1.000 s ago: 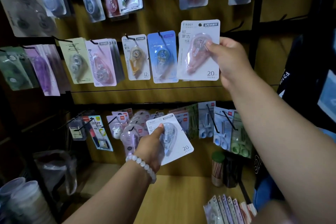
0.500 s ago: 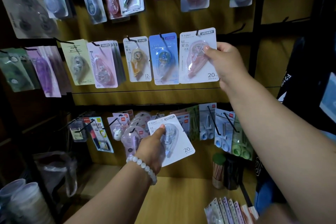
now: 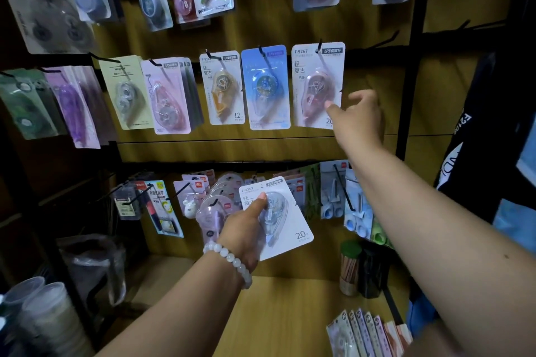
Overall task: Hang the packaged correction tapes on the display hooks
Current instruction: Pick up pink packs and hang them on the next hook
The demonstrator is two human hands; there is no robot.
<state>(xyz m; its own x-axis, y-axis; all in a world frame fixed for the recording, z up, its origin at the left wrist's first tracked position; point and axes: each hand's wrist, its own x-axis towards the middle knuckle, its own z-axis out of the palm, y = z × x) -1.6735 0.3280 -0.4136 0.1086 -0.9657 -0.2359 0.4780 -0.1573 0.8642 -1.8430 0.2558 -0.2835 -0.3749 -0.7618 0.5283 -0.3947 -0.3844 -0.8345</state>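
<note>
A pink correction tape pack (image 3: 317,84) hangs on a black hook (image 3: 319,45) at the right end of the middle row. My right hand (image 3: 358,116) is just below and right of it, fingers spread, thumb tip near the card's lower corner, holding nothing. Lower down, my left hand (image 3: 246,229), with a bead bracelet on the wrist, grips a white pack with a clear-blue correction tape (image 3: 280,217), tilted in front of the bottom row.
Blue (image 3: 265,87) and orange (image 3: 222,88) tape packs hang left of the pink one. Empty hooks (image 3: 387,39) stick out to the right, beside a black upright post (image 3: 410,66). A wooden shelf (image 3: 284,313) below carries a pencil pot (image 3: 349,268) and more packs (image 3: 368,333).
My right hand slid the pink pack onto its hook and let go, dropping slightly lower with fingers opening. My left hand kept hold of the white pack.
</note>
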